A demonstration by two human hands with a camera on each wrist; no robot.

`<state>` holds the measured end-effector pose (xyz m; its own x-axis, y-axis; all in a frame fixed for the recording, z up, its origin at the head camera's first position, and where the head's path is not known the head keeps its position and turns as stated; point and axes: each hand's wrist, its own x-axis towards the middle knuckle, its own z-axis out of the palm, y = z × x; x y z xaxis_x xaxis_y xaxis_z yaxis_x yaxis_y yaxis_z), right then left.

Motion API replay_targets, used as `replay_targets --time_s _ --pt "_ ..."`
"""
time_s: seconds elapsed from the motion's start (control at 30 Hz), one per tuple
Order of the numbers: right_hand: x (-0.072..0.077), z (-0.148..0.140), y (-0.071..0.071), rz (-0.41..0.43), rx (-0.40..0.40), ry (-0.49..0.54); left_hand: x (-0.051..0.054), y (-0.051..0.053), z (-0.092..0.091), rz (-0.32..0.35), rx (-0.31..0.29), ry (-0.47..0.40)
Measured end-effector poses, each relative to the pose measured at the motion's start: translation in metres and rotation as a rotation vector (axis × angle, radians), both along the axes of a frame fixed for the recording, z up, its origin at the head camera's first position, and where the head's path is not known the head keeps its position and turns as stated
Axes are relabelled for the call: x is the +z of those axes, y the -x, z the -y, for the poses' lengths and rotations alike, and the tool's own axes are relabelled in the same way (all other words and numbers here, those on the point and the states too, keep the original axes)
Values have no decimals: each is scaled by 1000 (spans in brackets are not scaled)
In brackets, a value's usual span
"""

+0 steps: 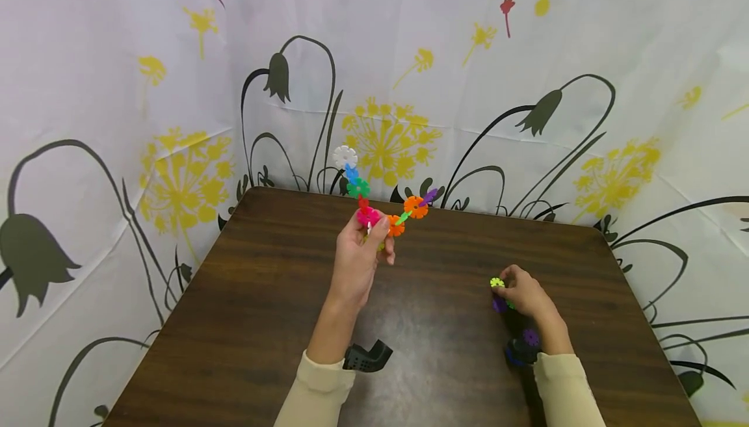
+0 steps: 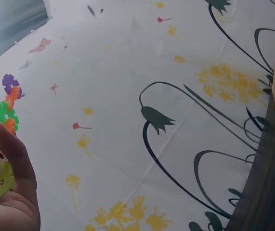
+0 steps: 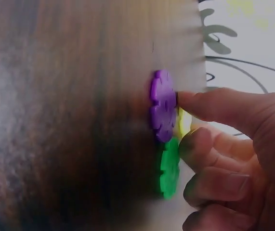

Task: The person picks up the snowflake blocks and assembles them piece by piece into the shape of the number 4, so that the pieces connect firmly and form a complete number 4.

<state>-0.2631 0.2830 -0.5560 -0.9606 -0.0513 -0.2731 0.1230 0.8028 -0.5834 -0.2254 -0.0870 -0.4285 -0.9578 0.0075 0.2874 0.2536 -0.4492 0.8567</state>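
My left hand [image 1: 354,258] is raised above the table and pinches a chain of interlocking flower-shaped discs near its middle. One end of the chain rises through a red disc [image 1: 363,201], a green disc [image 1: 358,187] and a blue disc [image 1: 351,173] to a white disc [image 1: 345,156]. The other end runs through an orange disc [image 1: 416,207] to a purple disc [image 1: 429,196]. At the right, my right hand [image 1: 526,294] pinches a yellow-green disc [image 1: 497,282] between thumb and fingers. Just under these fingers, a loose purple disc [image 3: 163,106] and green disc [image 3: 170,168] lie on the table.
Another purple disc [image 1: 530,337] and a partly hidden blue disc [image 1: 515,358] lie near my right wrist. The dark wood table [image 1: 263,271] ends at a flower-printed cloth backdrop [image 1: 456,108]. A black wrist mount [image 1: 368,357] sits on my left wrist.
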Motion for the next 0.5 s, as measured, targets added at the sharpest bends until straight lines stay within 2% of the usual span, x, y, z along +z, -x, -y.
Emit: replay_targets --time_s 0.17,0.23,0.37,0.5 --pt "-4 -3 6 -3 20 126 1 0 -1 -5 -15 48" --pt "-3 -4 7 -18 25 143 1 0 -1 -7 -17 67" --pt "0 -4 8 -100 29 152 0 -1 -2 -2 -8 113" --pt "17 3 8 -184 30 222 0 -1 -4 -12 -6 138"
